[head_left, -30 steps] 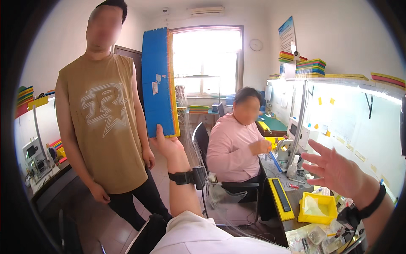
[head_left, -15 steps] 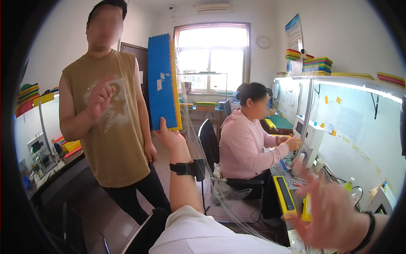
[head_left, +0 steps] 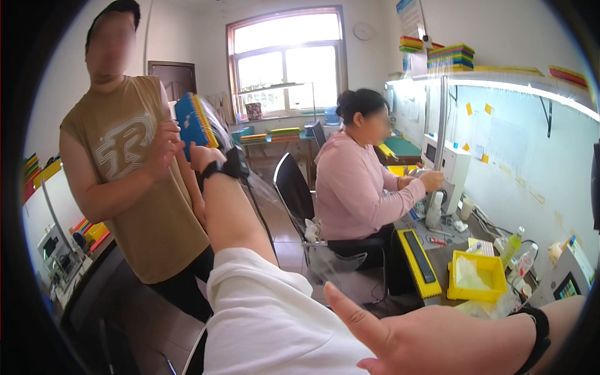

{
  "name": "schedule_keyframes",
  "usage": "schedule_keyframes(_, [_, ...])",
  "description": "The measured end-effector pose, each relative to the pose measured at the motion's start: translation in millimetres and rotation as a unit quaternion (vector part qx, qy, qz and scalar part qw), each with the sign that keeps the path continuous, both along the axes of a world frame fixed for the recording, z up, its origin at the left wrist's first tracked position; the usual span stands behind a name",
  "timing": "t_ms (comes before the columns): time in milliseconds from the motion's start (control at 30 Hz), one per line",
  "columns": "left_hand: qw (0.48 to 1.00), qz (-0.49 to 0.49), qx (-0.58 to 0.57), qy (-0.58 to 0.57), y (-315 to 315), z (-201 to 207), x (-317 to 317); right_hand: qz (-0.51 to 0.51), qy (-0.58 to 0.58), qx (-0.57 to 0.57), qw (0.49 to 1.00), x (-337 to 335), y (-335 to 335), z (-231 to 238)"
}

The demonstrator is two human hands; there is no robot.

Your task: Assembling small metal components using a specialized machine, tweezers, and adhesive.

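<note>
My left hand (head_left: 205, 155), at the end of an outstretched arm, grips the lower end of a blue board (head_left: 191, 122) with a yellow layer behind it. Fine clear strands trail from the board's right edge. A standing person's raised hand (head_left: 165, 145) is right beside the board's left edge; whether it touches cannot be told. At the lower right, in front of the bench, my right hand (head_left: 415, 334) has its index finger stretched out and nothing visible in it. Its other fingers are mostly hidden.
A person in a tan sleeveless top (head_left: 119, 206) stands at the left. Another, in a pink top (head_left: 359, 187), sits working at a white machine (head_left: 455, 162). On the bench are a yellow-framed board (head_left: 417, 264), a yellow tray (head_left: 478, 294) and bottles (head_left: 512, 244). A black chair (head_left: 294, 187) stands between.
My left hand has moved left with the board, which now tilts away and looks foreshortened. The standing person's hand is now beside it. My right hand has moved left and lower, its index finger extended.
</note>
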State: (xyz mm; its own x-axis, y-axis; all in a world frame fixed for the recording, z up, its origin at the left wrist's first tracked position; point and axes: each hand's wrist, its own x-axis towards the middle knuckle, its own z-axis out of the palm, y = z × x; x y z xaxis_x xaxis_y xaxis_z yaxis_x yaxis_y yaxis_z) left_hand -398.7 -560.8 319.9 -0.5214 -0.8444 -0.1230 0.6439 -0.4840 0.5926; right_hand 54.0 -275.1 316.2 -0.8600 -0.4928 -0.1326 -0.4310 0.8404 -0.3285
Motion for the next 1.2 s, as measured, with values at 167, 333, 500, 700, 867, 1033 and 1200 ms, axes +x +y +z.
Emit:
schedule_keyframes(167, [0.979, -0.035, 0.153, 0.131, 13.8, 0.4, 0.3, -0.079, 0.048, -0.004, 0.996, 0.3, 24.4, -16.2])
schedule_keyframes(333, [0.971, 0.013, 0.134, 0.198, -14.1, -18.2, 11.4, -0.126, 0.053, -0.005, 0.991, 4.2, 42.3, -31.3])
schedule_keyframes(500, [0.977, -0.004, 0.09, 0.194, -23.9, -32.8, -43.0, -0.127, 0.116, 0.034, 0.985, 21.6, 60.7, -48.5])
schedule_keyframes(700, [0.969, 0.075, 0.02, 0.235, 16.7, -18.8, -44.6, -0.144, 0.169, 0.099, 0.97, 46.3, 85.0, -54.8])
schedule_keyframes(867, [0.971, 0.023, -0.08, 0.225, 39.0, 10.1, -43.0, -0.253, 0.075, 0.103, 0.959, 67.4, 96.3, -52.9])
schedule_keyframes(1033, [0.935, -0.28, -0.138, 0.166, 66.6, 6.0, -20.4, -0.299, 0.078, 0.082, 0.948, 80.7, 109.3, -54.2])
schedule_keyframes(1200, [0.901, -0.276, -0.274, 0.194, 70.1, -0.6, 28.2, -0.295, 0.047, 0.094, 0.95, 86.9, 102.7, -43.3])
